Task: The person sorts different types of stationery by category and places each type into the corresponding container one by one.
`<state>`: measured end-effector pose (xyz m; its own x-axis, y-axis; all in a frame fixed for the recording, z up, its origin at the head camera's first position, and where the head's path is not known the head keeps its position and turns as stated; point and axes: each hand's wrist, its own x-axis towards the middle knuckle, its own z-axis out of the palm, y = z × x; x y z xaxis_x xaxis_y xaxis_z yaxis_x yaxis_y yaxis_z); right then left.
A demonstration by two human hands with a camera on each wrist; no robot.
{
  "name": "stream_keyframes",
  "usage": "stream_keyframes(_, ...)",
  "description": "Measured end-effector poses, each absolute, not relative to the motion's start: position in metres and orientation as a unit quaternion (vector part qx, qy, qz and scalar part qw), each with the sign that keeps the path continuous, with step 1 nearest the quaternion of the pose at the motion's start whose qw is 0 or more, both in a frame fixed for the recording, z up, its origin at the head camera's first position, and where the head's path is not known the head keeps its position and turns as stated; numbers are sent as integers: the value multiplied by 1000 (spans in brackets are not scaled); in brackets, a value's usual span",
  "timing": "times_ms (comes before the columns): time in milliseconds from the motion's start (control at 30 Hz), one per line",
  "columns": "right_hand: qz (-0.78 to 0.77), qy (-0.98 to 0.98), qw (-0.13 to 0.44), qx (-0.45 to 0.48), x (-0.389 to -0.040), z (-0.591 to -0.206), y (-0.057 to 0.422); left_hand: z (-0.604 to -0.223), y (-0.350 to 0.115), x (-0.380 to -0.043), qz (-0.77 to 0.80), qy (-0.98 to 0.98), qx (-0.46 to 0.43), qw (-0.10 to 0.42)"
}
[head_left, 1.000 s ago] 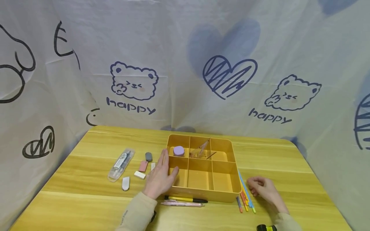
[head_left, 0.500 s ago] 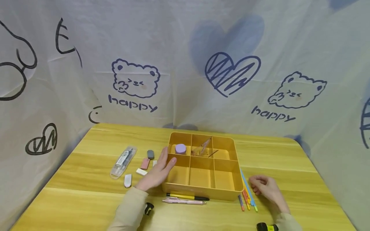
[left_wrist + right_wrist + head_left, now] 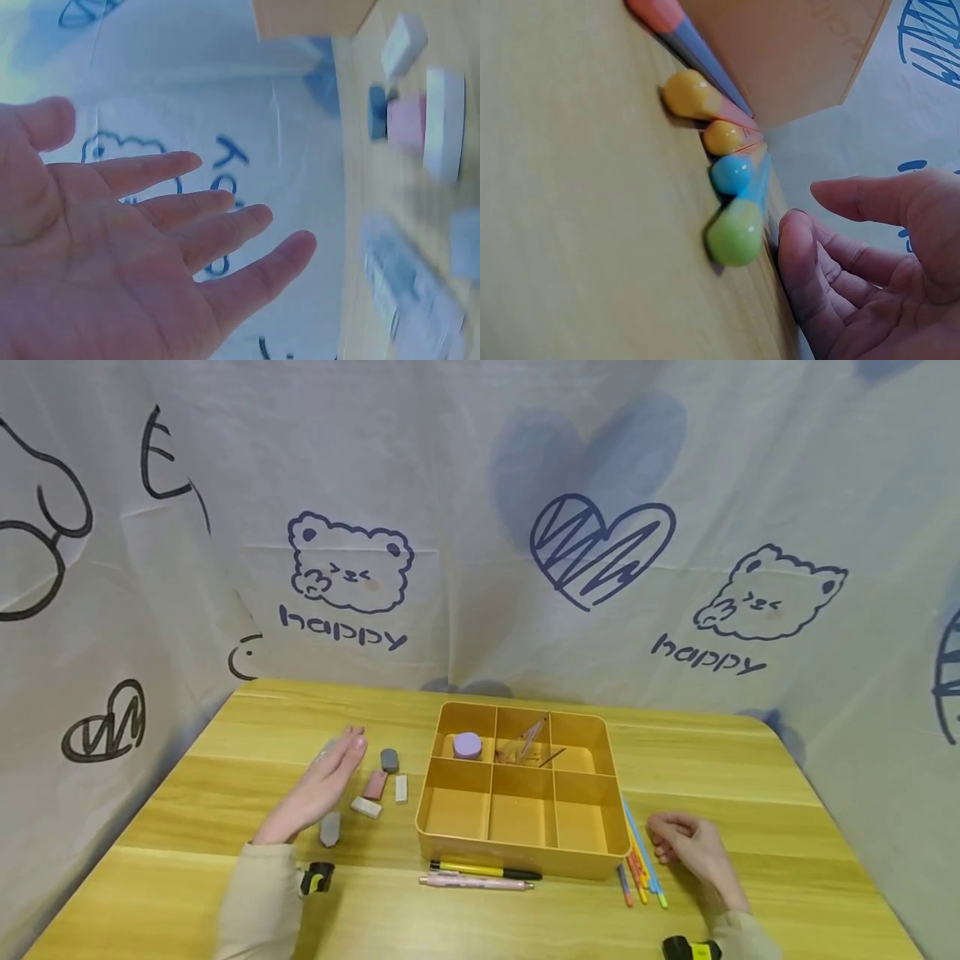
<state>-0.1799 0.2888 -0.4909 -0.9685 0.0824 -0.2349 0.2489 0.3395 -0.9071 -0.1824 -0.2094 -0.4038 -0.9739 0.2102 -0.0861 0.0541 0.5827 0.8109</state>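
Note:
My left hand [image 3: 318,789] hovers over the left of the table, fingers straight and holding nothing. Partly hidden beneath it lies a clear plastic case [image 3: 409,281]. Close by are a grey eraser [image 3: 389,760], a pink eraser [image 3: 375,785], two white erasers [image 3: 367,807] and a whitish piece with a pointed end [image 3: 330,829]. Loosely curled, my right hand [image 3: 693,853] rests on the table beside several coloured pencils or pens with rounded ends [image 3: 735,232]. Nothing is between its thumb and fingers. A yellow divided organizer box [image 3: 525,853] stands between the hands.
Inside the box's back row are a purple rounded object [image 3: 467,746] and clear set squares [image 3: 522,745]. A yellow-and-black pen [image 3: 486,870] and a pink pen [image 3: 476,883] lie along its front. A printed cloth [image 3: 480,610] hangs behind the table.
My left hand has come off the box's left side and moved left, over the clear case. The right hand stays in about the same place.

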Motion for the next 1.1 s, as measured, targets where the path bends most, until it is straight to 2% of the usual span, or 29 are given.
stream_keyframes(433, -569, 811, 86, 108, -182, -491, 290, -407, -256, -177, 384, 918, 44, 91)
stream_keyframes(600, -571, 808, 86, 115, -181, -490, 288, -417, -240, -179, 365, 923, 95, 78)
stream_keyframes(733, -572, 808, 78, 119, -178, -490, 287, -427, -220, -184, 356, 919, 136, 95)
stream_keyframes(900, -572, 808, 80, 119, -176, -490, 288, -438, -199, -186, 347, 916, 154, 127)
stream_keyframes(1100, -570, 810, 79, 112, -179, -490, 289, -441, -183, -188, 330, 921, 162, 128)
